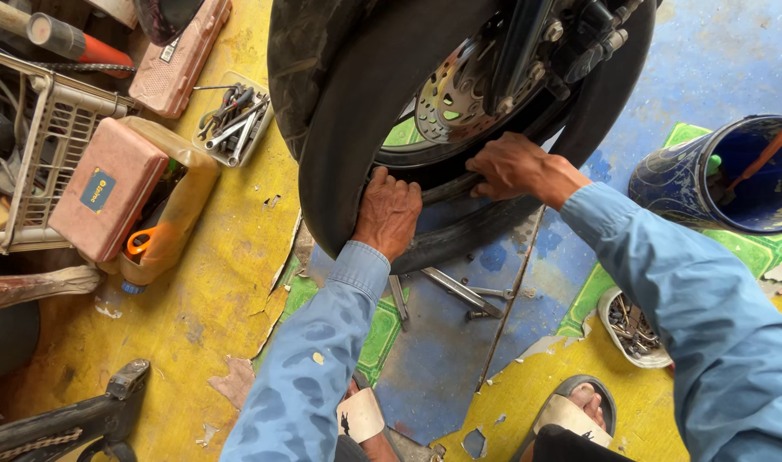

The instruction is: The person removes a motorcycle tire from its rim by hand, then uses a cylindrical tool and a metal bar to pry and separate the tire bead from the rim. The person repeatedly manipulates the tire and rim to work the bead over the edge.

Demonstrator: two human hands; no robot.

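Note:
A motorcycle wheel fills the top middle, with a black tyre [348, 128], a drilled brake disc [452, 96] and a dark rim [425, 162]. My left hand [388, 214] grips the tyre's lower edge where it hangs off the rim. To its right, my right hand [517, 167] presses fingers into the gap between tyre and rim. Both arms wear blue sleeves. Beneath the wheel, metal tyre levers [459, 293] and a long thin rod [509, 304] lie on the floor.
A pink case [109, 188] lies on a yellow jug at left, beside a white wire basket [44, 137]. A small tray of wrenches [233, 127] is behind. A blue bucket [716, 175] stands right; a bowl of small parts [632, 327] is near my sandalled foot [579, 411].

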